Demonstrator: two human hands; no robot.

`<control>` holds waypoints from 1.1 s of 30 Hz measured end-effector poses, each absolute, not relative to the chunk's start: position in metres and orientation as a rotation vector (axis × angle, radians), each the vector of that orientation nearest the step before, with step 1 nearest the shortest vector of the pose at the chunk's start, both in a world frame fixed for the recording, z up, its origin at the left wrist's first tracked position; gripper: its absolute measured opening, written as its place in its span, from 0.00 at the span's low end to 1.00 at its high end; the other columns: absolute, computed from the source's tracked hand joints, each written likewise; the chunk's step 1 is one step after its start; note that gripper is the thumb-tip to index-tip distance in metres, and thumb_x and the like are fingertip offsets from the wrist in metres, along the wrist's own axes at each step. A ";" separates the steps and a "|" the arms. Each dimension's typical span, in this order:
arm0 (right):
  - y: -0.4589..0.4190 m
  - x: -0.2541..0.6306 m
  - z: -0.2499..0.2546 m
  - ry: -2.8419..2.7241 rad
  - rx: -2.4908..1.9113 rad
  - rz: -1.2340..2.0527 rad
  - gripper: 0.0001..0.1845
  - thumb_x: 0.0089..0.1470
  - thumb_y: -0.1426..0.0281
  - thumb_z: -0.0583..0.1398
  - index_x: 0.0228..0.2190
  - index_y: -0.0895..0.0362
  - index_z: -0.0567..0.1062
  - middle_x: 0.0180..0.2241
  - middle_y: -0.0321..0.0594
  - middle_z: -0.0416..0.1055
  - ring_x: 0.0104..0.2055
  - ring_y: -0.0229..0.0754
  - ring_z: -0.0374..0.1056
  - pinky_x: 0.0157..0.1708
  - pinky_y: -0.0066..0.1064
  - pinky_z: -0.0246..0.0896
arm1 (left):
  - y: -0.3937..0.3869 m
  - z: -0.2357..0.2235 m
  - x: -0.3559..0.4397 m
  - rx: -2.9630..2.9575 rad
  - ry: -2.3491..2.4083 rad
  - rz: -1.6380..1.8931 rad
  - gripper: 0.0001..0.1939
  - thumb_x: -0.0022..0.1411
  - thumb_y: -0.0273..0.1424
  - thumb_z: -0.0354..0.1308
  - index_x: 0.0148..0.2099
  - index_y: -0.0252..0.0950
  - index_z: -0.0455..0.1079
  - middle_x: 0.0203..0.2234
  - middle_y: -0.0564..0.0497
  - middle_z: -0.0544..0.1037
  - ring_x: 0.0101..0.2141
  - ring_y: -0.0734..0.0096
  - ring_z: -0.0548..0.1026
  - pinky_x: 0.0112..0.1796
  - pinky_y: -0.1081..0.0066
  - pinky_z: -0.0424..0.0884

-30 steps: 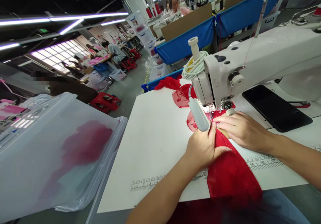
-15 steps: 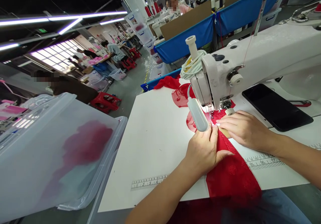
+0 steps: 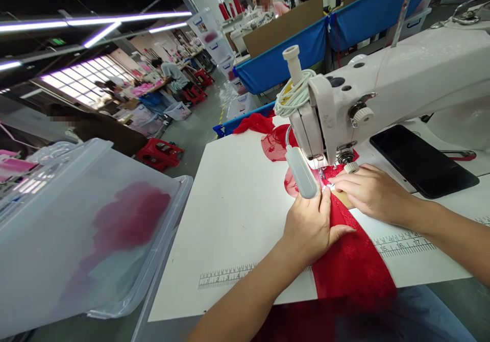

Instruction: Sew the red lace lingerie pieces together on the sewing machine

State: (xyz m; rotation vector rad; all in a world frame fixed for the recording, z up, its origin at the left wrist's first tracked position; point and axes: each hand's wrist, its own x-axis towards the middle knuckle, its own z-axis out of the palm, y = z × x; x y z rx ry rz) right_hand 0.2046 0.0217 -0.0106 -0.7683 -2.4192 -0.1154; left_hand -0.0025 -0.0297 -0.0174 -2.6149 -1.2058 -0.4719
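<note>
Red fabric [image 3: 354,260] prob. soft, light, slippery; best held flat nr fingertips. L hand [image 3: 308,227] laid on it, thumb spread; R hand [image 3: 375,194] w/ fingers tog., pinch unclear.

Sewing workshop, factory-like. Near right: industrial sewing machine [image 3: 401,76] on a white tabletop [image 3: 222,204] with printed rulers. Far side: more machines, red thread cones [image 3: 238,5], people seated at long work tables, red plastic stools [image 3: 160,153], stacked clear bins [image 3: 209,30], strip lights [image 3: 95,20] under a dark ceiling, big gridded window [image 3: 86,79].
</note>
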 end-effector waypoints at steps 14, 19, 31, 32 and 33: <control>0.028 0.207 -0.016 -2.453 -0.822 -0.073 0.14 0.56 0.81 0.53 0.37 0.57 0.76 0.44 0.44 0.80 0.41 0.44 0.74 0.40 0.37 0.63 | -0.030 -0.018 -0.002 -2.559 -1.257 -0.385 0.43 0.69 0.57 0.39 0.64 0.24 0.63 0.56 0.33 0.74 0.56 0.47 0.71 0.55 0.51 0.69; 0.028 0.206 -0.015 -2.457 -0.843 -0.095 0.14 0.56 0.81 0.52 0.36 0.57 0.75 0.41 0.44 0.80 0.40 0.45 0.73 0.39 0.37 0.62 | -0.030 -0.016 -0.002 -2.563 -1.243 -0.360 0.42 0.68 0.57 0.40 0.64 0.24 0.63 0.55 0.33 0.74 0.55 0.49 0.71 0.56 0.51 0.67; 0.031 0.205 -0.016 -2.461 -0.923 -0.076 0.13 0.55 0.82 0.52 0.29 0.55 0.72 0.37 0.40 0.80 0.36 0.42 0.69 0.37 0.35 0.58 | -0.027 -0.016 -0.001 -2.566 -1.250 -0.322 0.39 0.69 0.54 0.45 0.63 0.23 0.63 0.52 0.32 0.75 0.54 0.47 0.71 0.55 0.49 0.67; 0.031 0.206 -0.015 -2.464 -0.928 -0.079 0.13 0.54 0.82 0.52 0.28 0.55 0.72 0.37 0.41 0.79 0.36 0.43 0.69 0.37 0.35 0.58 | -0.026 -0.015 -0.001 -2.565 -1.254 -0.325 0.37 0.69 0.52 0.45 0.63 0.23 0.63 0.53 0.32 0.75 0.54 0.47 0.71 0.55 0.49 0.68; 0.032 0.206 -0.015 -2.466 -0.929 -0.082 0.13 0.54 0.81 0.52 0.28 0.55 0.72 0.36 0.41 0.79 0.36 0.43 0.69 0.37 0.35 0.59 | -0.026 -0.014 -0.001 -2.566 -1.262 -0.327 0.35 0.70 0.50 0.46 0.63 0.23 0.63 0.54 0.32 0.74 0.54 0.47 0.71 0.54 0.50 0.69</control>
